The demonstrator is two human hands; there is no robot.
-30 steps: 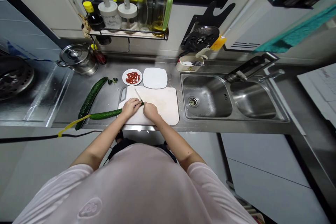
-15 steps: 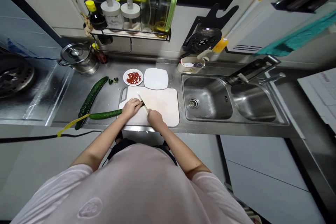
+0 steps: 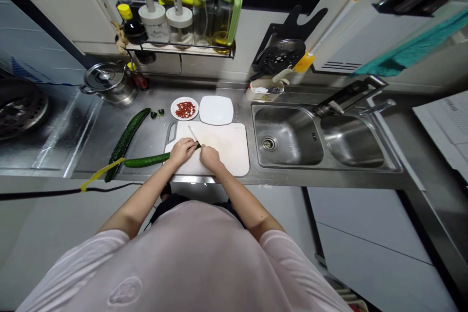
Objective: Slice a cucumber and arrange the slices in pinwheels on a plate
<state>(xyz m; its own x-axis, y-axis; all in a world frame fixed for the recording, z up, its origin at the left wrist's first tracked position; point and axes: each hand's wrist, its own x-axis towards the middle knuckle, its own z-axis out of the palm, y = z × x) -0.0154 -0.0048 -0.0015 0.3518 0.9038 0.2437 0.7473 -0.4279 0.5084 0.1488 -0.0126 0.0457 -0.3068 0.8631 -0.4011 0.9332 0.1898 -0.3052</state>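
My left hand (image 3: 182, 151) is wrapped round the end of a green cucumber (image 3: 148, 160), which reaches from the counter onto a white cutting board (image 3: 230, 151). Its dark tip shows just past my fingers. My right hand (image 3: 210, 157) grips a knife (image 3: 193, 134) by its handle, close beside the left one, with the blade slanting up and left over the board. A second, darker cucumber (image 3: 127, 139) lies on the counter at the left, near small cut green pieces (image 3: 157, 113). Behind the board are a plate of chopped red pieces (image 3: 185, 108) and a white square plate (image 3: 216, 110).
A lidded steel pot (image 3: 109, 85) stands at the back left. The double sink (image 3: 288, 136) is on the right, with a utensil holder (image 3: 265, 90) behind its left basin. Bottles and jars line a wall rack (image 3: 179, 48). A yellow strap (image 3: 102, 171) crosses the counter edge.
My right hand has moved left, nearer my left hand, and the knife has shifted left with it. My left hand keeps its hold on the cucumber.
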